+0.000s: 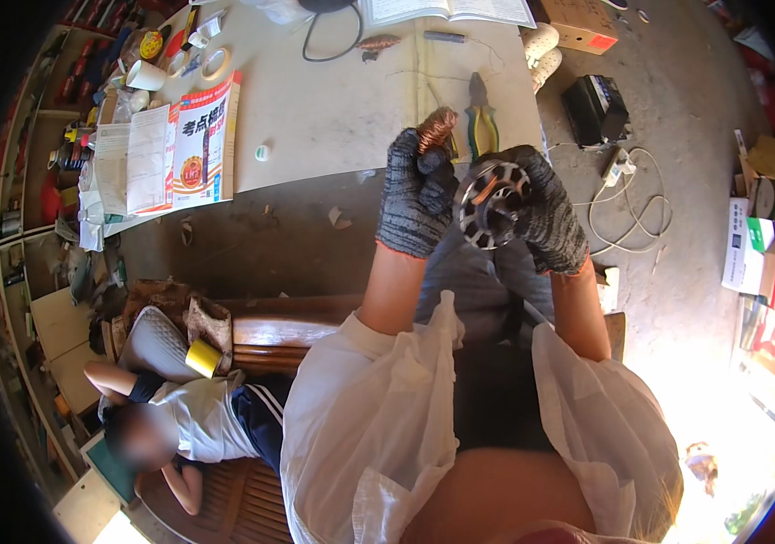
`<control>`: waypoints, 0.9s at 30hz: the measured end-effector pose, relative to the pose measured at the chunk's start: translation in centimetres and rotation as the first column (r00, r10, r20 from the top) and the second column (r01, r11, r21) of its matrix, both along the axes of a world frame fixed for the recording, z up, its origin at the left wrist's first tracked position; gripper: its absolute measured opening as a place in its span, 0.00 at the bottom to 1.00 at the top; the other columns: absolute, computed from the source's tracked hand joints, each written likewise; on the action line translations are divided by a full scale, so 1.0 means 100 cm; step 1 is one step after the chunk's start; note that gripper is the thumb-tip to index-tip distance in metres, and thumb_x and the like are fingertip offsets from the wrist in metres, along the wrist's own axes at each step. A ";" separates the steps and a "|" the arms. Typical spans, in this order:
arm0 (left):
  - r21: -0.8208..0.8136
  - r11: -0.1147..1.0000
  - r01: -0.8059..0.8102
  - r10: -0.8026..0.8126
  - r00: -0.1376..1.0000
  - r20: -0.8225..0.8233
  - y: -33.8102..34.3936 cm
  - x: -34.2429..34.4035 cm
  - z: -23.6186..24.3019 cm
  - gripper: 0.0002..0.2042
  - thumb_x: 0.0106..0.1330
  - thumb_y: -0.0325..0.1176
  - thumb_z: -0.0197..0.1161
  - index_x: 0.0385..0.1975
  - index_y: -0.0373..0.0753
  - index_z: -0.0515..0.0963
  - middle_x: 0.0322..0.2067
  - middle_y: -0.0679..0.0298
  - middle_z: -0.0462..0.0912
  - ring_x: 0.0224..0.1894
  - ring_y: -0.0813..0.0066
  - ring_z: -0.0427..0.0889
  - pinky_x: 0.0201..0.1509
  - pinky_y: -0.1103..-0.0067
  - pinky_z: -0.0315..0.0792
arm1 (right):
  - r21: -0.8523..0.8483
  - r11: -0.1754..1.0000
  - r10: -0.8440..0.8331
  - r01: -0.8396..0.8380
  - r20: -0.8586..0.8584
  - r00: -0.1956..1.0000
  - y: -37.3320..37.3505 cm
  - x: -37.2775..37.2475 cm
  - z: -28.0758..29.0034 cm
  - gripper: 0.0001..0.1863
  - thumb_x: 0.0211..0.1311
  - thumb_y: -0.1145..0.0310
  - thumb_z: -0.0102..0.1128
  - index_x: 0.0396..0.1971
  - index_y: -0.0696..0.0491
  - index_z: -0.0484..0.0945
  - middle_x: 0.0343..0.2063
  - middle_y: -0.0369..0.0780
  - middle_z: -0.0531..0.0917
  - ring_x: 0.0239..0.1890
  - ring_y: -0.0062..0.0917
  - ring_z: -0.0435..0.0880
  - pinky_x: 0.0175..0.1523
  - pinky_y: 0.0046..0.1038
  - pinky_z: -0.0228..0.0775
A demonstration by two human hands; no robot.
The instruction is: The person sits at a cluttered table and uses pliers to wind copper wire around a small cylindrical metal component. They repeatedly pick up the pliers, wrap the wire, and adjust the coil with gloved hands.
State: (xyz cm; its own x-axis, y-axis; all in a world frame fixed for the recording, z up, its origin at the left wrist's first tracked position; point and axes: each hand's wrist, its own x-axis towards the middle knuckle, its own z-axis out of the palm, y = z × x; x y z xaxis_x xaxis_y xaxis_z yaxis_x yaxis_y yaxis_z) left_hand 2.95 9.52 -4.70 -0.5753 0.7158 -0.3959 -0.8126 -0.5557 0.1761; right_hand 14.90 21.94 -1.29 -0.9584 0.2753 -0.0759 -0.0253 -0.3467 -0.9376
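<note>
My left hand (413,199), in a dark grey knit glove, is closed around a bundle of copper wire (437,129) that sticks up past the fingers. My right hand (552,204), gloved the same way, grips a round motor part (476,218) with black and silver segments around its rim. The two hands are side by side in front of the table's near edge, with the motor part close to the left fingers. Just beyond them on the table lie pliers (481,127) with yellow and dark handles.
On the table (315,118) are an open book (446,9), books (204,145) and tape rolls (215,63). A white cable (646,227) with a socket block (619,168) and a black box (594,111) are on the right floor. Someone lies on a wooden bench (233,494) at left.
</note>
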 end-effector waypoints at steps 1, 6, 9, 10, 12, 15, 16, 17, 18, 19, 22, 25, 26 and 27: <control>-0.008 1.000 0.017 -0.017 1.000 -0.015 -0.003 -0.005 0.004 0.15 0.64 0.43 0.53 0.43 0.40 0.75 0.17 0.74 0.71 0.10 0.86 0.60 0.09 0.89 0.55 | 0.337 0.940 0.026 -0.058 0.099 0.995 0.004 0.000 -0.003 0.25 0.47 0.76 0.66 0.48 0.55 0.70 0.40 0.37 0.77 0.43 0.22 0.76 0.47 0.21 0.70; -0.111 0.992 0.067 -0.093 0.964 -0.251 -0.010 -0.011 0.017 0.15 0.62 0.44 0.56 0.40 0.40 0.77 0.15 0.74 0.70 0.10 0.88 0.62 0.11 0.90 0.56 | 0.554 0.824 0.102 -0.116 0.057 0.993 0.004 0.001 0.010 0.25 0.45 0.80 0.64 0.47 0.55 0.71 0.39 0.36 0.76 0.44 0.22 0.74 0.49 0.23 0.67; -0.102 0.994 0.048 -0.070 0.972 -0.226 -0.014 -0.011 0.016 0.15 0.61 0.44 0.57 0.39 0.40 0.76 0.14 0.73 0.70 0.09 0.86 0.61 0.10 0.89 0.56 | 0.447 0.885 0.084 -0.127 0.115 0.990 0.011 0.001 0.009 0.23 0.47 0.73 0.66 0.45 0.55 0.71 0.38 0.37 0.78 0.42 0.21 0.75 0.49 0.24 0.68; -0.114 0.993 0.028 -0.053 0.975 -0.215 -0.013 -0.009 0.019 0.15 0.61 0.44 0.57 0.39 0.40 0.76 0.14 0.72 0.70 0.09 0.86 0.61 0.10 0.88 0.56 | 0.387 0.913 0.088 -0.130 0.124 0.988 0.012 0.002 0.006 0.23 0.47 0.73 0.66 0.45 0.55 0.71 0.38 0.37 0.78 0.42 0.20 0.75 0.49 0.23 0.68; -0.240 0.968 -0.076 0.036 0.986 -0.165 -0.009 -0.003 0.022 0.15 0.62 0.44 0.56 0.40 0.39 0.76 0.17 0.71 0.72 0.08 0.85 0.60 0.09 0.88 0.55 | 0.262 0.955 0.102 -0.137 0.142 0.984 0.013 0.002 0.002 0.23 0.47 0.72 0.66 0.46 0.55 0.71 0.38 0.37 0.78 0.41 0.20 0.75 0.48 0.23 0.69; -0.129 0.991 -0.029 -0.005 0.967 -0.256 -0.015 -0.007 0.018 0.15 0.62 0.42 0.56 0.40 0.37 0.76 0.23 0.68 0.76 0.14 0.86 0.66 0.14 0.89 0.61 | 0.133 0.983 0.113 -0.127 0.107 0.988 0.014 0.003 -0.012 0.25 0.48 0.71 0.65 0.49 0.57 0.70 0.38 0.35 0.79 0.39 0.18 0.76 0.46 0.21 0.70; -0.131 0.990 -0.060 0.026 0.968 -0.251 -0.013 -0.008 0.015 0.15 0.62 0.41 0.56 0.41 0.36 0.76 0.24 0.68 0.77 0.16 0.86 0.67 0.16 0.90 0.63 | 0.051 0.992 0.113 -0.117 0.072 0.991 0.012 0.001 -0.010 0.26 0.48 0.71 0.65 0.50 0.58 0.70 0.38 0.35 0.79 0.40 0.19 0.76 0.46 0.21 0.70; -0.133 0.987 -0.092 0.057 0.968 -0.245 -0.011 -0.008 0.014 0.15 0.62 0.41 0.56 0.41 0.36 0.76 0.25 0.68 0.77 0.18 0.87 0.68 0.18 0.90 0.64 | 0.087 0.975 0.186 -0.204 0.175 0.967 0.017 0.001 -0.001 0.27 0.49 0.71 0.64 0.52 0.59 0.68 0.43 0.37 0.78 0.43 0.20 0.76 0.49 0.20 0.69; -0.127 0.986 -0.105 0.073 0.969 -0.237 -0.009 -0.009 0.014 0.15 0.62 0.40 0.55 0.41 0.35 0.76 0.27 0.67 0.77 0.20 0.87 0.69 0.20 0.91 0.66 | 0.013 0.989 0.141 -0.144 0.144 0.980 0.015 0.001 -0.003 0.30 0.47 0.66 0.66 0.51 0.60 0.68 0.42 0.37 0.78 0.42 0.20 0.76 0.48 0.20 0.70; -0.121 0.986 -0.117 0.087 0.970 -0.228 -0.008 -0.009 0.014 0.15 0.63 0.40 0.55 0.41 0.34 0.75 0.28 0.67 0.78 0.22 0.87 0.70 0.22 0.91 0.67 | -0.062 0.994 0.093 -0.086 0.116 0.989 0.012 0.001 -0.011 0.33 0.44 0.61 0.68 0.50 0.60 0.68 0.41 0.37 0.78 0.42 0.21 0.77 0.48 0.21 0.70; -0.083 0.990 -0.115 0.094 0.972 -0.217 -0.006 -0.004 0.017 0.15 0.63 0.37 0.54 0.42 0.33 0.75 0.30 0.67 0.78 0.25 0.88 0.71 0.25 0.92 0.69 | 0.189 0.981 0.052 -0.054 0.016 0.999 0.007 0.001 -0.024 0.19 0.56 0.73 0.53 0.49 0.58 0.70 0.45 0.37 0.76 0.41 0.20 0.76 0.44 0.20 0.71; -0.116 0.984 -0.138 0.088 0.928 -0.361 -0.005 0.002 0.023 0.14 0.64 0.35 0.53 0.43 0.32 0.75 0.31 0.67 0.78 0.26 0.89 0.71 0.27 0.92 0.69 | 0.874 0.480 -0.002 0.075 -0.084 0.996 -0.007 -0.003 -0.005 0.15 0.56 0.75 0.50 0.45 0.56 0.72 0.39 0.37 0.77 0.37 0.23 0.77 0.40 0.22 0.71; -0.169 0.971 -0.171 0.077 0.887 -0.456 -0.003 0.003 0.024 0.14 0.65 0.35 0.52 0.43 0.32 0.75 0.31 0.68 0.78 0.26 0.89 0.70 0.27 0.92 0.69 | 0.935 0.336 -0.008 0.113 -0.117 0.993 -0.009 -0.005 -0.001 0.14 0.56 0.76 0.49 0.44 0.56 0.73 0.38 0.37 0.77 0.36 0.24 0.77 0.39 0.22 0.71; -0.168 0.970 -0.173 0.081 0.891 -0.447 -0.002 0.003 0.024 0.14 0.65 0.35 0.52 0.43 0.32 0.75 0.32 0.68 0.78 0.26 0.90 0.70 0.27 0.93 0.69 | 0.914 0.382 -0.017 0.133 -0.138 0.990 -0.008 -0.006 0.000 0.14 0.55 0.76 0.49 0.43 0.55 0.73 0.37 0.37 0.78 0.35 0.24 0.77 0.38 0.22 0.71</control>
